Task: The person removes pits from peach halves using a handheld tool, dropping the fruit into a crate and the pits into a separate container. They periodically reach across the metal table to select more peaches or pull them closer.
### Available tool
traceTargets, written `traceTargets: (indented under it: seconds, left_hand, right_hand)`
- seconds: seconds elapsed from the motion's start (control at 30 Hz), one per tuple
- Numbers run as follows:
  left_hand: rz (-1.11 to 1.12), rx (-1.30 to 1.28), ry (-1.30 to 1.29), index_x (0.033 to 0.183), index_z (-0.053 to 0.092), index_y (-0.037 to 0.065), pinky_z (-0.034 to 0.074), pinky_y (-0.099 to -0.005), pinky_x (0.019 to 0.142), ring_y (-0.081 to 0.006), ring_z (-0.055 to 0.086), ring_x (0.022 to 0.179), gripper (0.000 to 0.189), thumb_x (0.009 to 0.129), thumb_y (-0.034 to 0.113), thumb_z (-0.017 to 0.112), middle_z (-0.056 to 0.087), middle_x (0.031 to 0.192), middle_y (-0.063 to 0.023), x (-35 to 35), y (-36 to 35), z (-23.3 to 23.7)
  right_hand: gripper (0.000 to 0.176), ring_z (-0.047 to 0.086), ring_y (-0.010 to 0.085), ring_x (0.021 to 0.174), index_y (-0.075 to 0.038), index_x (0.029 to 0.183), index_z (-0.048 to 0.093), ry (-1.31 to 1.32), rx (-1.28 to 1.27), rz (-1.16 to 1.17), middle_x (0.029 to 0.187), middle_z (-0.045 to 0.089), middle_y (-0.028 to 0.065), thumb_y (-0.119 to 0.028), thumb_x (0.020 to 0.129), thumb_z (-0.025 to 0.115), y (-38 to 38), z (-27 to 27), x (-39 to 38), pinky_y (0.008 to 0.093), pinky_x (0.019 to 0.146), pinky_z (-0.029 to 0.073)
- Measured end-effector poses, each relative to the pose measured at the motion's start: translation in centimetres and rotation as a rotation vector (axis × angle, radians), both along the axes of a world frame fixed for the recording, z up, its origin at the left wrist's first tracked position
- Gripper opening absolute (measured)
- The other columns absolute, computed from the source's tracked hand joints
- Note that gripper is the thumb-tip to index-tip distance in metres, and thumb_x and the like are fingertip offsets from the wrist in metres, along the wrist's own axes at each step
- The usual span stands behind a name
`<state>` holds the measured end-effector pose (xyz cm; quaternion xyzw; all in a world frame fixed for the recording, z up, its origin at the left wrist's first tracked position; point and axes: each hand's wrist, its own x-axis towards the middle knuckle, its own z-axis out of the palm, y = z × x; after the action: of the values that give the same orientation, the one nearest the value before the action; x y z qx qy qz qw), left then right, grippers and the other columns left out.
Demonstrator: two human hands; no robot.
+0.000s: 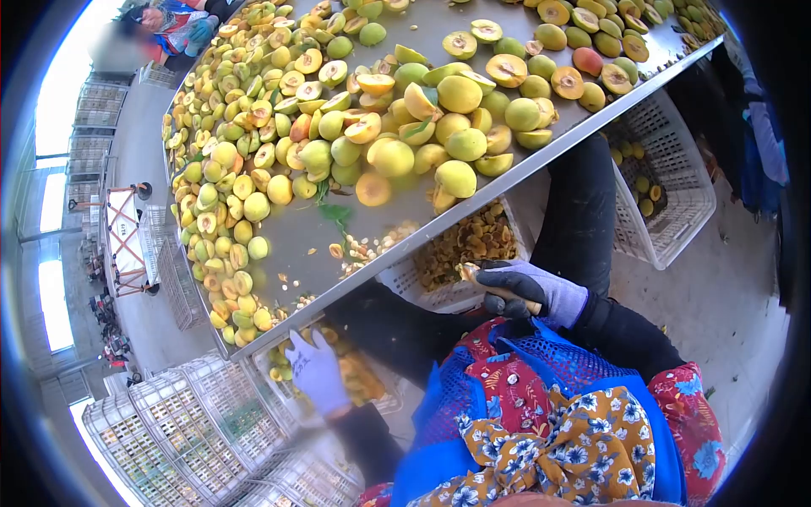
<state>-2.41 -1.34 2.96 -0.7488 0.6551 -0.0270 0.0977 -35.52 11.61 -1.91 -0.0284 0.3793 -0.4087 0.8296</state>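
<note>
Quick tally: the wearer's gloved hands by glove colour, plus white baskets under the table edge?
White-gloved left hand: 1
Grey-purple-gloved right hand: 1
White plastic mesh baskets: 3
Total: 5

Left hand (317,372): white-gloved, fingers extended, was held low beneath the counter's edge. Right hand (528,291): grey-gloved, fingers were curled closed, dark-sleeved forearm bent inward.

Left hand (317,372) white-gloved, right hand (528,291) grey-gloved; black sleeves (621,334), blue floral apron (549,414).
</note>
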Motion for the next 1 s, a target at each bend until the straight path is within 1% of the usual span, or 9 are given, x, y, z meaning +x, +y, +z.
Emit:
traceTargets:
  seconds: [0.23, 0.37, 0.43, 0.5, 0.53, 0.63, 0.7, 0.77, 1.0]
  left_hand:
    - [-0.538, -0.153, 0.402, 0.126, 0.052, -0.003, 0.048, -0.0457, 0.090, -0.0410, 0.059, 0.106, 0.051, 0.091, 0.033, 0.061, 0.062, 0.108, -0.0245, -15.1, -10.3, -2.8]
    - [-0.648, 0.149, 0.785, 0.125, 0.049, -0.002, 0.048, -0.0444, 0.090, -0.0387, 0.060, 0.106, 0.056, 0.085, 0.032, 0.068, 0.062, 0.104, -0.0236, -16.1, -13.8, -7.8]
    - [-0.503, 0.197, 0.964, 0.115, 0.050, -0.002, 0.050, -0.0375, 0.079, -0.0285, 0.062, 0.089, 0.044, 0.084, 0.024, 0.070, 0.061, 0.098, -0.0181, -16.2, -11.5, -5.1]
    - [-0.440, 0.102, 0.988, 0.110, 0.053, 0.000, 0.052, -0.0292, 0.066, -0.0151, 0.060, 0.077, 0.034, 0.087, 0.020, 0.069, 0.060, 0.094, -0.0113, -14.8, -9.9, -5.3]
    - [-0.136, 0.219, 1.317, 0.112, 0.054, 0.002, 0.048, -0.0213, 0.054, -0.0087, 0.058, 0.070, 0.032, 0.089, 0.018, 0.068, 0.060, 0.094, -0.0076, -15.8, -7.2, -2.4]
    - [0.089, 0.594, 1.629, 0.120, 0.053, 0.005, 0.045, -0.0184, 0.046, -0.0085, 0.057, 0.066, 0.035, 0.089, 0.014, 0.067, 0.060, 0.102, -0.0065, -14.8, -2.8, -0.2]
    - [-0.057, 0.645, 1.612, 0.121, 0.053, 0.004, 0.049, -0.0186, 0.057, -0.0098, 0.059, 0.076, 0.038, 0.087, 0.011, 0.069, 0.059, 0.106, -0.0066, -15.7, -0.4, -1.1]
    - [-0.193, 0.532, 1.626, 0.116, 0.052, 0.003, 0.049, -0.0241, 0.085, -0.0110, 0.057, 0.095, 0.041, 0.081, 0.002, 0.074, 0.058, 0.105, -0.0050, -16.7, 1.3, -2.9]
    - [-0.198, 0.446, 1.590, 0.114, 0.050, 0.003, 0.050, -0.0254, 0.083, -0.0136, 0.056, 0.096, 0.044, 0.078, -0.001, 0.074, 0.053, 0.105, -0.0055, -17.0, 3.3, -4.3]
  right_hand:
    - [0.038, 0.045, 0.0053, 0.039, -0.008, 0.097, 0.060, 0.275, -0.112, 0.069, 0.057, 0.054, 0.0008, -0.043, 0.101, 0.046, 0.8, -2.0, 0.2, 0.0198, 0.037, 0.033]
    - [0.038, 0.045, 0.0076, 0.038, -0.007, 0.103, 0.058, -0.216, 0.056, -0.147, 0.060, 0.055, 0.0023, -0.044, 0.101, 0.046, 0.9, -2.0, -0.3, 0.0189, 0.035, 0.036]
    - [0.039, 0.045, 0.0084, 0.038, -0.007, 0.106, 0.057, -0.507, 0.053, -0.215, 0.061, 0.055, 0.0030, -0.044, 0.101, 0.046, 1.1, -2.1, -0.7, 0.0187, 0.034, 0.037]
    - [0.041, 0.045, 0.0084, 0.037, -0.006, 0.105, 0.057, -0.460, 0.047, -0.182, 0.060, 0.055, 0.0030, -0.045, 0.102, 0.044, 0.9, -2.3, -0.9, 0.0185, 0.035, 0.036]
    - [0.042, 0.045, 0.0079, 0.037, -0.006, 0.104, 0.058, -0.413, 0.026, -0.163, 0.060, 0.055, 0.0024, -0.046, 0.101, 0.044, 0.7, -1.7, -0.8, 0.0185, 0.035, 0.036]
    - [0.046, 0.044, 0.0066, 0.038, -0.005, 0.100, 0.058, -0.197, -0.014, -0.086, 0.059, 0.053, 0.0003, -0.049, 0.100, 0.045, 0.0, 0.0, -0.5, 0.0186, 0.036, 0.035]
    - [0.048, 0.044, 0.0056, 0.039, -0.005, 0.096, 0.058, -0.061, -0.047, -0.035, 0.058, 0.052, -0.0011, -0.052, 0.099, 0.046, -0.3, 0.8, -0.3, 0.0188, 0.036, 0.035]
    - [0.051, 0.043, 0.0047, 0.040, -0.006, 0.093, 0.058, 0.040, -0.093, 0.001, 0.058, 0.051, -0.0023, -0.055, 0.098, 0.047, -0.4, 1.4, -0.2, 0.0191, 0.036, 0.034]
    - [0.049, 0.044, 0.0053, 0.042, -0.005, 0.091, 0.060, 0.202, -0.154, 0.017, 0.058, 0.051, -0.0022, -0.053, 0.098, 0.049, 0.3, 1.1, 0.4, 0.0207, 0.039, 0.033]
